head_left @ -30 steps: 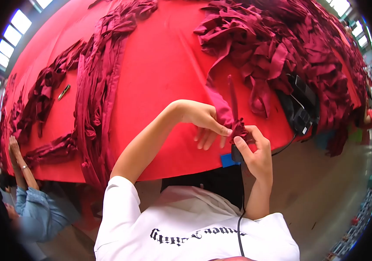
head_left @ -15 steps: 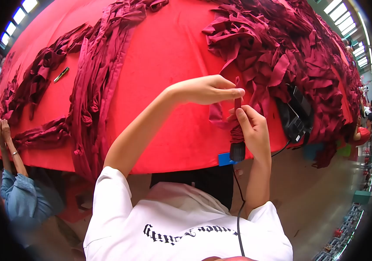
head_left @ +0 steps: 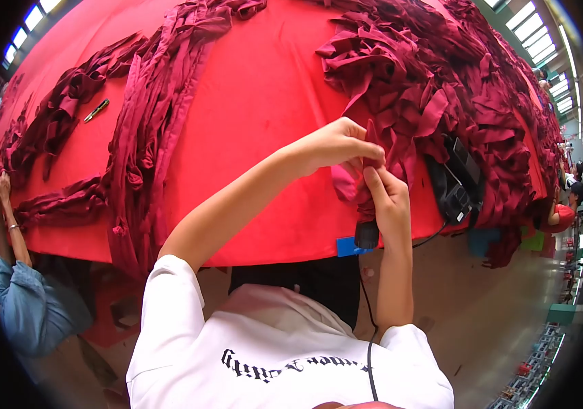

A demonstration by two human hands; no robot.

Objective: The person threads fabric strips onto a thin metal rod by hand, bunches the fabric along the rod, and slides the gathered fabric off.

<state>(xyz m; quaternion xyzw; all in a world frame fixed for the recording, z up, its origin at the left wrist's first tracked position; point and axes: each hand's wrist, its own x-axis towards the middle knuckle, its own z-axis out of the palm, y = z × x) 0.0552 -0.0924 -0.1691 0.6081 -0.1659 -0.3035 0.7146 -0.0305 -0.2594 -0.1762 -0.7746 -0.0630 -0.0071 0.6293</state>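
While flanked at far left by another person's hands (head_left: 4, 185), held close together near maroon strips (head_left: 145, 129) on a red table (head_left: 250, 88), works beyond a pen (head_left: 96, 110) lying between lengths of the fabric. Pinches the upper part of a narrow maroon piece (head_left: 370, 131) between thumb and fingers of the left hand (head_left: 377, 155), over the table's near edge. Grips lower on the same piece with the right hand (head_left: 372, 176), thumb pressed toward fingers, above bunched maroon cloth (head_left: 366, 206), a blue flat object (head_left: 349, 247) and a black cylindrical object (head_left: 366, 236) near a cord (head_left: 362, 279). Farther right, leaves a black device (head_left: 465, 170) beside a large maroon heap (head_left: 441, 75).
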